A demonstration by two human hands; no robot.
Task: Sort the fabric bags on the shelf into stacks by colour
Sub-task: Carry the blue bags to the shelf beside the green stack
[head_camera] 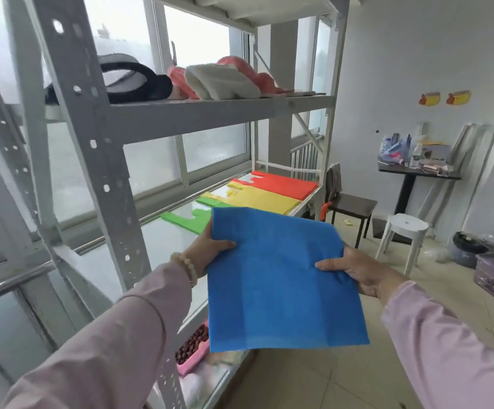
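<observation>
I hold a flat blue fabric bag (278, 278) in front of the shelf with both hands. My left hand (207, 249) grips its left edge, thumb on top. My right hand (355, 268) grips its right edge the same way. On the white shelf board (157, 243) beyond lie a green bag (185, 218), then a yellow stack (265, 197) and a red-orange stack (284, 183) farthest away. The blue bag hides part of the green one.
The grey metal rack post (92, 160) stands close on my left. Folded cloths and slippers (219, 81) sit on the upper shelf. A pink tray of beads (192, 345) lies on the lower shelf. A white stool (402, 234), dark chair and cluttered table stand to the right.
</observation>
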